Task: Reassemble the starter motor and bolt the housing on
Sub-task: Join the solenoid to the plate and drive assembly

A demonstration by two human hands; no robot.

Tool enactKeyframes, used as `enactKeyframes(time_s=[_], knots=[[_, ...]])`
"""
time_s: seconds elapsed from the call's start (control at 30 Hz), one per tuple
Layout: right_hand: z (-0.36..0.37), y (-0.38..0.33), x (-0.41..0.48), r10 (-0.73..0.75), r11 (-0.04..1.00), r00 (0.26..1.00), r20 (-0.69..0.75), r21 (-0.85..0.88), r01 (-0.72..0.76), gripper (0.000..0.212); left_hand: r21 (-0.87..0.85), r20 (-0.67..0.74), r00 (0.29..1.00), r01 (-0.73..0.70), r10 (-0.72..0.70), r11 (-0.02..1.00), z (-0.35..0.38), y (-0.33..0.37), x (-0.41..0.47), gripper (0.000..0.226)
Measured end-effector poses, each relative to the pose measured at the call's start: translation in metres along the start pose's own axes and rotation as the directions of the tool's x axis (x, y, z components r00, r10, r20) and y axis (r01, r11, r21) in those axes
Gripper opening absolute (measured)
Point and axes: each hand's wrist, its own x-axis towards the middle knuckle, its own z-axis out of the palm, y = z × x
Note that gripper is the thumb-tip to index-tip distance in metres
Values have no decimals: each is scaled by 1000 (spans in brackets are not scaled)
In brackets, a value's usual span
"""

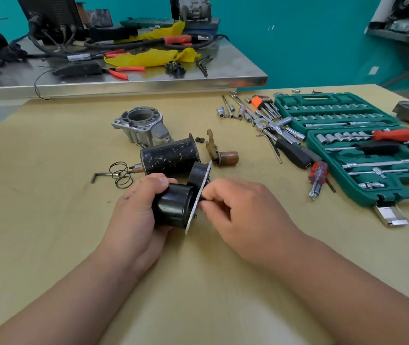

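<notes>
most of the task is outstanding, judged from how the parts lie. none of the main pieces is joined to another.

in hand: the left hand (pixel 133 215) grips the twin-cup end plate (pixel 173 207), fingers curled round the nearer black cup and thumb on top. the right hand (pixel 240 215) has its fingers (pixel 213 195) drawn narrow, pinching at the plate's metal edge. whether a small part sits between them cannot be told. the assembly is held just above the bench (pixel 49 145).

loose items:
- the motor body (pixel 169 158) lies on its side just beyond the left thumb, near the held plate's far cup.
- the aluminium housing (pixel 141 127) stands further beyond the left fingers, unbolted. whether it touches the motor body cannot be told.
- the spring (pixel 121 174) and an allen key (pixel 99 176) lie beyond and to the left of the left fingers.
- the fork lever (pixel 210 144) and copper plunger (pixel 228 158) lie beyond the right fingers, touching each other.

tooling: the socket set (pixel 347 135) lies open, well to the right of the right fingers, with loose sockets and drivers beside it.

assessment: an early stage. plunger, spring and lever are not yet fitted, the body is not mated and the housing is not bolted. no housing bolts could be identified.
</notes>
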Motion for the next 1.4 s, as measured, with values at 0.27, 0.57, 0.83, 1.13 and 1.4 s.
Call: enactKeyframes(time_s=[0.27,0.57,0.83,1.13,1.4], knots=[[-1,8,-7,54,994,996,-73,101,-47,10,-17,16,999,28,-28,999,0,-2,1,7],[3,3,-9,126,986,988,-84,117,-115,9,-47,42,999,17,-15,999,-2,-3,0,10],[2,-2,-12,145,981,988,-60,141,-135,10,-48,40,999,16,-14,999,-2,-2,-1,13],[4,-2,-15,297,905,955,-9,321,-279,11,-1,38,998,-44,44,999,-2,-2,-7,11],[3,-2,-18,377,835,925,46,415,-361,13,21,25,995,-99,99,995,2,-4,-15,12]])
